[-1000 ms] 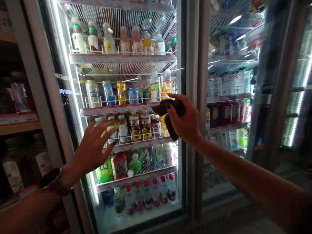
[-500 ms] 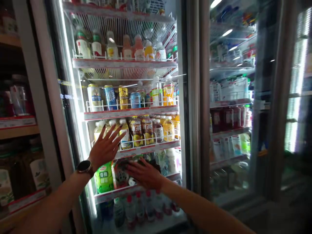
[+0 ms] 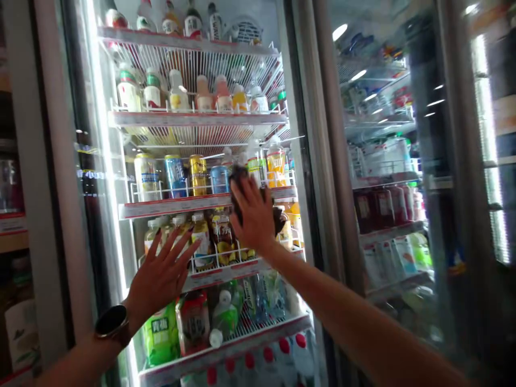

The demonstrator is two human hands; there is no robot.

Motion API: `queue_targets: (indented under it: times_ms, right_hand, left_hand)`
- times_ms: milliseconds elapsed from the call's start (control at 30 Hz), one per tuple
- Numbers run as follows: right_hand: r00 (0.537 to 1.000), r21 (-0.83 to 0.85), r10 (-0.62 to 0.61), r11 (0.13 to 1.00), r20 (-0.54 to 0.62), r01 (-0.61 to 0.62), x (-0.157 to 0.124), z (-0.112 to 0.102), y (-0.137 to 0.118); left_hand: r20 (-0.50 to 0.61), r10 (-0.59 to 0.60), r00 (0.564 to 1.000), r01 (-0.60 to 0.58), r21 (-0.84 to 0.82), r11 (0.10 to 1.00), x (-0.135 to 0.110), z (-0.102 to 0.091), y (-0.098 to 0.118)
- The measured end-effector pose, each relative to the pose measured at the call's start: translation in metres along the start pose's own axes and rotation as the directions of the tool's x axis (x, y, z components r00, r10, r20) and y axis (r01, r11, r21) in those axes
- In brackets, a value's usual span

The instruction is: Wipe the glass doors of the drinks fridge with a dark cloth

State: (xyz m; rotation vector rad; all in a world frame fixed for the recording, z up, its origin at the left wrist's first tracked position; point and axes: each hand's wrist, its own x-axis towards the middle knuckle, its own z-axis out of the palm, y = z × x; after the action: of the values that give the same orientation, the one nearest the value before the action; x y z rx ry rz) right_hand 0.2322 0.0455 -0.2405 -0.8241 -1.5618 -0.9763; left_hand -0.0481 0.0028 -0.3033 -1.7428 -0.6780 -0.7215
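We are pressing a dark cloth [image 3: 241, 185] against the glass door [image 3: 189, 134] of a drinks cooler, our right hand [image 3: 252, 215] clamped over it with fingers spread, bearing evenly through the whole palm, level with the cans [image 3: 197, 174]. Our left hand [image 3: 161, 277] is hanging open, apart from the cloth; whether it touches the glass, we cannot tell.

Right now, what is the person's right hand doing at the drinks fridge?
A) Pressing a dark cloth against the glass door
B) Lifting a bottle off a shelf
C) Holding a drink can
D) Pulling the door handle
A: the right hand lies flat over a dark cloth on the glass door.
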Motion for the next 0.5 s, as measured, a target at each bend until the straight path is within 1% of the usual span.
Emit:
queue_targets:
  times_ms: [33,67,100,133,167,200,233,267,300,333,367,400,433,467,500]
  right_hand:
    - [0.991,0.032,-0.096,0.995,0.098,0.093,-0.036,0.005,-0.015]
    - [0.966,0.076,-0.178,0.983,0.188,0.167,-0.077,0.009,-0.029]
    - [0.930,0.125,-0.255,0.965,0.265,0.229,-0.118,0.011,-0.040]
    - [0.876,0.190,-0.361,0.930,0.320,0.314,-0.156,0.012,-0.047]
    - [0.803,0.265,-0.479,0.875,0.355,0.405,-0.189,0.011,-0.049]
    - [0.722,0.338,-0.587,0.807,0.366,0.485,-0.212,0.009,-0.048]
    - [0.637,0.402,-0.682,0.729,0.359,0.554,-0.225,0.005,-0.042]
    - [0.565,0.445,-0.747,0.664,0.350,0.601,-0.225,0.001,-0.032]
    - [0.524,0.460,-0.777,0.629,0.349,0.626,-0.213,-0.004,-0.019]
    - [0.522,0.443,-0.773,0.635,0.361,0.633,-0.190,-0.008,-0.005]
    - [0.560,0.393,-0.732,0.681,0.388,0.618,-0.159,-0.011,0.010]
    - [0.641,0.311,-0.654,0.756,0.403,0.576,-0.121,-0.013,0.025]
    - [0.755,0.202,-0.528,0.848,0.390,0.489,-0.082,-0.015,0.037]
    - [0.867,0.093,-0.371,0.928,0.332,0.362,-0.044,-0.017,0.046]
    - [0.950,0.010,-0.213,0.976,0.228,0.217,-0.011,-0.017,0.050]
  left_hand:
    - [0.000,-0.003,1.000,0.003,-0.003,1.000,0.000,0.000,-0.001]
    - [-0.003,-0.006,1.000,0.006,-0.008,1.000,0.000,0.000,-0.002]
    - [-0.005,-0.007,1.000,0.007,-0.017,1.000,0.000,-0.001,-0.002]
    - [-0.003,-0.012,1.000,0.011,-0.028,1.000,0.001,-0.001,0.000]
    - [0.001,-0.022,1.000,0.022,-0.041,0.999,0.001,-0.002,0.002]
    - [0.004,-0.040,0.999,0.040,-0.056,0.998,0.000,-0.002,0.007]
    - [0.009,-0.061,0.998,0.062,-0.073,0.995,0.000,-0.002,0.012]
    - [0.016,-0.083,0.996,0.084,-0.090,0.992,-0.001,-0.002,0.019]
    - [0.017,-0.103,0.995,0.104,-0.105,0.989,-0.002,-0.001,0.025]
    - [0.011,-0.117,0.993,0.118,-0.115,0.986,-0.004,0.001,0.032]
    - [0.001,-0.124,0.992,0.123,-0.117,0.985,-0.005,0.003,0.037]
    - [-0.008,-0.125,0.992,0.123,-0.110,0.986,-0.007,0.005,0.042]
    - [-0.016,-0.124,0.992,0.121,-0.096,0.988,-0.008,0.007,0.045]
    - [-0.022,-0.124,0.992,0.122,-0.080,0.989,-0.009,0.010,0.047]
    - [-0.028,-0.125,0.992,0.123,-0.063,0.990,-0.010,0.012,0.047]
